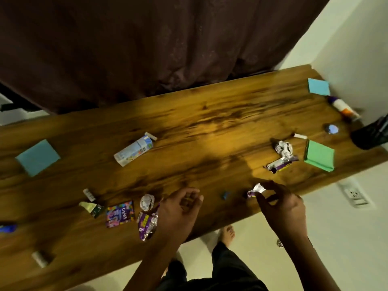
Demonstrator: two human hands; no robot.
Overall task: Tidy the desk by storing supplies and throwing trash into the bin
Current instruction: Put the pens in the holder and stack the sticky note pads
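My right hand (281, 204) pinches a small purple and silver candy wrapper (255, 191) just above the near edge of the wooden desk (210, 127). My left hand (180, 208) hovers with fingers curled and nothing visible in them, beside a purple foil wrapper (147, 224) and a crumpled foil ball (147, 202). A Gems packet (120, 214) and a green torn wrapper (92, 207) lie left of those. Farther right lie a crumpled wrapper (283, 148) and a flattened purple wrapper (281, 163). A black bin bag (371, 135) shows at the desk's right end.
A small milk carton (134, 151) lies mid-desk. Blue sticky pads (37, 157) (318, 86) and a green pad (319, 155) lie on the desk. A glue bottle (344, 109), a round blue item (331, 129), a white stick (300, 135) sit far right. A wall socket (354, 195) is below the desk.
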